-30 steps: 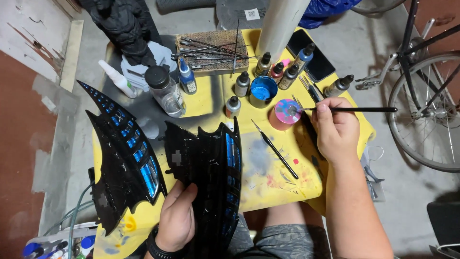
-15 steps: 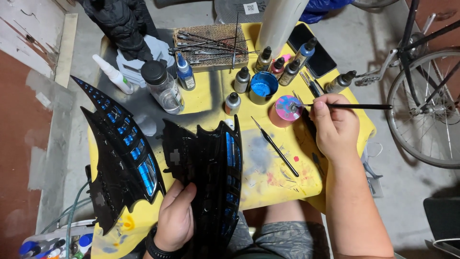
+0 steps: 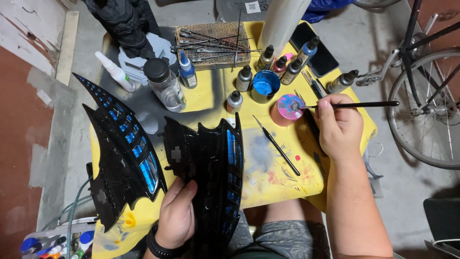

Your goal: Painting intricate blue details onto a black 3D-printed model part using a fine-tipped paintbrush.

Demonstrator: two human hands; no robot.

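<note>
— What have you got in your hands?

— My right hand (image 3: 338, 127) pinches a thin black paintbrush (image 3: 354, 104), fingers closed on its shaft. The tip sits in the small round paint pot (image 3: 287, 108) with pink and blue swirled on top. My left hand (image 3: 176, 216) is wrapped around the lower edge of a glossy black wing piece (image 3: 211, 168) with blue panels, holding it at the near edge of the table, over my lap.

— Anything just beside that?

— A second black wing (image 3: 122, 153) lies flat to the left, apart from the one I hold. A spare brush (image 3: 277, 145) lies on the cloth between the wing and my right hand.

— And the surface?

— A yellow table cover (image 3: 268, 177), smudged with grey and pink stains. Farther back stand small paint bottles (image 3: 245, 79), an open blue pot (image 3: 265, 85), a clear jar with a black lid (image 3: 164, 85), a white squeeze bottle (image 3: 115, 72) and a brown tray of tools (image 3: 213, 43). A dark phone (image 3: 316, 50) lies near the far right corner.

— The room?

— Grey concrete floor (image 3: 407, 187), a reddish patch on the left, and a bicycle wheel (image 3: 426, 110) to my right.
</note>
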